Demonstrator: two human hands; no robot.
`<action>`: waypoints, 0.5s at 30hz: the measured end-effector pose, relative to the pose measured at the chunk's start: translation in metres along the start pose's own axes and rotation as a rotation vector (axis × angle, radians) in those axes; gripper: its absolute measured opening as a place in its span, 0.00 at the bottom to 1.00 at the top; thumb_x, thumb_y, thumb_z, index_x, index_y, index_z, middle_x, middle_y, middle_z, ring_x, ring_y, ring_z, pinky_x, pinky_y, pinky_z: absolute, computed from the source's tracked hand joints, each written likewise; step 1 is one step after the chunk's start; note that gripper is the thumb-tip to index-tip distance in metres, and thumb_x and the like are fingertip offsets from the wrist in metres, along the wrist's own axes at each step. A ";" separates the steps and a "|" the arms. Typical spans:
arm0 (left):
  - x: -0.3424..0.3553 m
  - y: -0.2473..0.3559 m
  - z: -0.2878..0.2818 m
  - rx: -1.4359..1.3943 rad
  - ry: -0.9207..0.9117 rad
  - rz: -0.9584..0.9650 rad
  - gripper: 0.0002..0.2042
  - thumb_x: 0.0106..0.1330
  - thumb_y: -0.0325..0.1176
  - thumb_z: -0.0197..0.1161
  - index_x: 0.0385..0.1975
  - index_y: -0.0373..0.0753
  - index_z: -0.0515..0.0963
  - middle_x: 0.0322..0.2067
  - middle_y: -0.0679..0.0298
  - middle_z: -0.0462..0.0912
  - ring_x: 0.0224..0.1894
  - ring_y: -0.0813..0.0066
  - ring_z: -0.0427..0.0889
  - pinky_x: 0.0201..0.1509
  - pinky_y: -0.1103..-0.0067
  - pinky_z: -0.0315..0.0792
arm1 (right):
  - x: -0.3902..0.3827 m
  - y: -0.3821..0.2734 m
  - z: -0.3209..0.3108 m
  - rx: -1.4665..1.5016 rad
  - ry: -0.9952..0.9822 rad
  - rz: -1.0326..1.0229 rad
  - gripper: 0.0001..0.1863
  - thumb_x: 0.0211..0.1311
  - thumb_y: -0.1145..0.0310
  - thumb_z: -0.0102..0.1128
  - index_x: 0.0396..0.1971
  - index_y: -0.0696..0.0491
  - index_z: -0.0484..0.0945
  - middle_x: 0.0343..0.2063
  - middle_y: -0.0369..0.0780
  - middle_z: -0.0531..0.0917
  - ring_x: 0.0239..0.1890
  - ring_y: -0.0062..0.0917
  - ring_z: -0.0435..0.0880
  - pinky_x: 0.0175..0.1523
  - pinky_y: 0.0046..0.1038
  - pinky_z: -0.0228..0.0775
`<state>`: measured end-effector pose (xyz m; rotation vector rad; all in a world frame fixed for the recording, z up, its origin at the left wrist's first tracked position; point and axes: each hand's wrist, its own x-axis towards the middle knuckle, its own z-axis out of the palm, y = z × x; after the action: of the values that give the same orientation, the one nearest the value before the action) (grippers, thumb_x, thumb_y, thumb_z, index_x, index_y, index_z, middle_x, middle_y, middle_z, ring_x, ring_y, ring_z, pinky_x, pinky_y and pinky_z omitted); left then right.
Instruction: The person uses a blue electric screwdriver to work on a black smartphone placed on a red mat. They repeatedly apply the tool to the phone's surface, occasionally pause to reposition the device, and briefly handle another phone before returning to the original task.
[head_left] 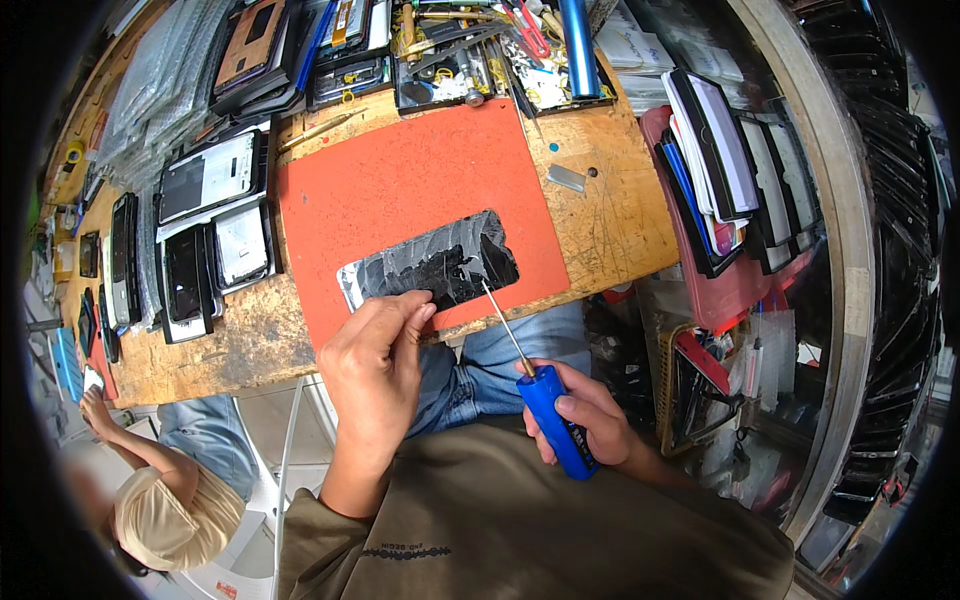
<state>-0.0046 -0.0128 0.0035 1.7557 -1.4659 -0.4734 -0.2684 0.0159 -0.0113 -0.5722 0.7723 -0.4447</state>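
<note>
A phone screen panel (430, 262), black with grey torn patches of film or glue on its face, lies slanted on an orange-red mat (420, 160). My left hand (375, 345) is at its near edge, thumb and fingertips pinched together over the panel's surface. What sits between those fingertips is too small to make out. My right hand (590, 420) is wrapped round a blue-handled tool (558, 420) with a long thin metal shaft. The shaft slants up and left, its tip by the panel's near right corner; whether it touches I cannot tell.
Phone parts (210, 180) and bubble-wrap sleeves (165, 80) are stacked on the left of the wooden bench (610, 215). A tool tray (455, 70) and blue cylinder (577, 45) stand at the back. Folders (710, 150) stand right. Another person (175, 500) sits at lower left.
</note>
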 end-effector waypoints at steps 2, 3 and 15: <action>0.000 0.001 0.000 0.015 0.004 0.009 0.04 0.67 0.23 0.74 0.39 0.33 0.89 0.28 0.58 0.89 0.28 0.65 0.89 0.33 0.74 0.80 | 0.000 0.000 -0.001 0.003 -0.003 -0.003 0.36 0.82 0.58 0.49 0.80 0.61 0.54 0.42 0.47 0.82 0.29 0.25 0.84 0.36 0.26 0.77; 0.000 0.001 0.000 -0.008 -0.001 -0.008 0.04 0.67 0.23 0.74 0.39 0.33 0.89 0.28 0.58 0.89 0.28 0.65 0.89 0.33 0.74 0.80 | 0.000 0.001 -0.001 0.001 0.000 -0.011 0.36 0.82 0.58 0.49 0.80 0.61 0.54 0.42 0.47 0.82 0.29 0.25 0.84 0.36 0.26 0.77; -0.003 0.005 -0.004 0.039 -0.024 0.009 0.03 0.69 0.21 0.73 0.39 0.31 0.89 0.30 0.56 0.90 0.30 0.68 0.90 0.35 0.75 0.80 | 0.007 0.001 0.004 0.021 -0.063 0.053 0.37 0.83 0.57 0.50 0.81 0.60 0.53 0.44 0.46 0.83 0.32 0.24 0.85 0.37 0.26 0.78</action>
<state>-0.0058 -0.0086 0.0095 1.7789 -1.5080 -0.4656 -0.2608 0.0140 -0.0133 -0.5426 0.7206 -0.3839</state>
